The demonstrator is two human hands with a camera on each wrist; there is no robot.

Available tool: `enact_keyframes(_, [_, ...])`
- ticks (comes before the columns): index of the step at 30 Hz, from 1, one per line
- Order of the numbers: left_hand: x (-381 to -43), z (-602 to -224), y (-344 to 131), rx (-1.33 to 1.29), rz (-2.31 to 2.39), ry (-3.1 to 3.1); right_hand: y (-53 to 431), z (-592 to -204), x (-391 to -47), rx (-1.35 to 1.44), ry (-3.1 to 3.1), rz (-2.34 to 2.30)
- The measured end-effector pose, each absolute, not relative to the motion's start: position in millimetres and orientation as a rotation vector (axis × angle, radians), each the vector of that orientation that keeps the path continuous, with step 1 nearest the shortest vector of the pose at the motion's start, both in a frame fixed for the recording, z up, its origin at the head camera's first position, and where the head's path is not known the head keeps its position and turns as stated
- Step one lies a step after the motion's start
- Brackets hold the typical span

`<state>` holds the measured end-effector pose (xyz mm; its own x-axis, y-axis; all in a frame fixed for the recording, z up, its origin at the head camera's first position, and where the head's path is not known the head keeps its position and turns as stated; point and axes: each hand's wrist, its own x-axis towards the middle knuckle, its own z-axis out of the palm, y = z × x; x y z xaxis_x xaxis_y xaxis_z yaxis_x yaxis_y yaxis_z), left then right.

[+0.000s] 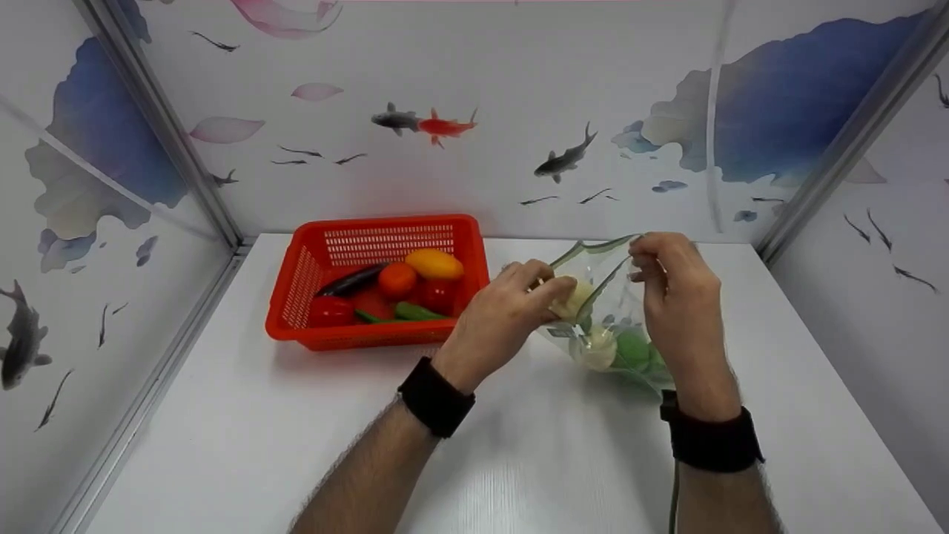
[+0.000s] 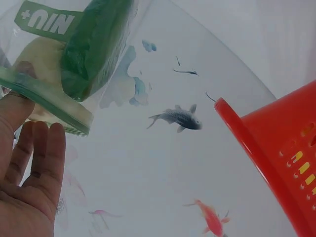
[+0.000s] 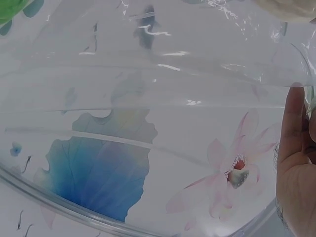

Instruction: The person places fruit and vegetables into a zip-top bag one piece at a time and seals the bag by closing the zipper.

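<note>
A clear zip bag [image 1: 619, 300] with green edging is held with its mouth spread apart. Inside it lie a pale round item [image 1: 597, 348] and a green round item [image 1: 632, 350]; their exact kinds are unclear through the film. My left hand [image 1: 495, 326] grips the bag's left rim, beside another pale piece [image 1: 572, 298] near the mouth. In the left wrist view, the thumb of that hand [image 2: 34, 168] shows through the film by the green zip strip [image 2: 54, 106]. Opposite it, my right hand [image 1: 686, 311] pinches the upper right rim. The right wrist view shows its fingers [image 3: 292, 128] against clear film.
A red plastic basket [image 1: 285, 311] stands left of the bag. It holds an eggplant [image 1: 352, 280], an orange round item [image 1: 397, 279], a yellow oval item [image 1: 434, 264], red tomato-like items [image 1: 331, 311] and green pods [image 1: 419, 311]. Printed panels [image 1: 474, 59] wall in the white table [image 1: 222, 445].
</note>
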<state>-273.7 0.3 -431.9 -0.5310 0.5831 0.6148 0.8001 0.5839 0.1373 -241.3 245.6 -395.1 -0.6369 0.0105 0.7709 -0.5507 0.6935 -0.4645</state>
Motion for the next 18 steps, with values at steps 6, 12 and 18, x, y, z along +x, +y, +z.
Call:
enact_keyframes(6, [-274,-435,1,-1.125,-0.515,-2.291,246,-396,-241,0.417,-2.106,0.925])
enact_keyframes(12, [-274,-437,-1,-1.101,-0.345,-2.282,246,-396,-242,0.429,-2.093,0.922])
enact_keyframes(18, [-277,-437,-11,-1.042,-0.386,-2.274,247,-396,-242,0.418,-2.105,0.907])
